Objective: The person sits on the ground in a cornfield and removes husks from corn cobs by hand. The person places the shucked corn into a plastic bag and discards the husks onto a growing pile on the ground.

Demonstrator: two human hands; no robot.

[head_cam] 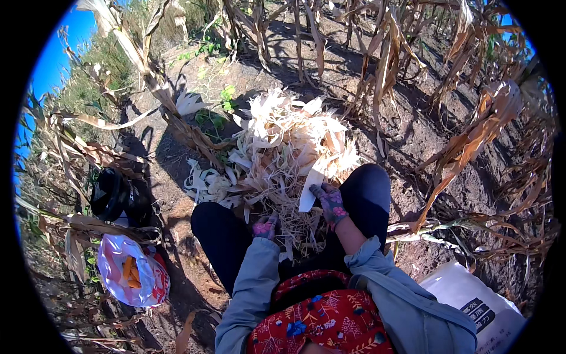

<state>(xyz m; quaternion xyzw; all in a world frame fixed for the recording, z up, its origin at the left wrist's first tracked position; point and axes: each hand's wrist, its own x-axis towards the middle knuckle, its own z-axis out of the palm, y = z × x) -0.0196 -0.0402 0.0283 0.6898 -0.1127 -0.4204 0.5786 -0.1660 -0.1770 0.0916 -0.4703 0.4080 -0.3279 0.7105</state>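
Note:
In a patterned work glove, my right hand [332,204] grips a flat, pale corn husk leaf [311,191] between thumb and fingers. That leaf hangs over the near side of a heap of dry corn husks [292,137] lying on the soil between and beyond my knees. My left hand [264,226], gloved alike, is low beside my left knee, close to loose husk shreds [298,228]. Its fingers are partly out of sight, so I cannot see whether it holds anything. A smaller clump of husks [214,186] lies at the heap's left side.
At left, an opened plastic bag [105,283] contains several orange corn cobs [131,272]. A black container [107,194] stands above it. A white printed sack [460,290] lies at lower right. Dry corn stalks [389,66] surround the sloping soil, and one leaning stalk [152,84] reaches the heap.

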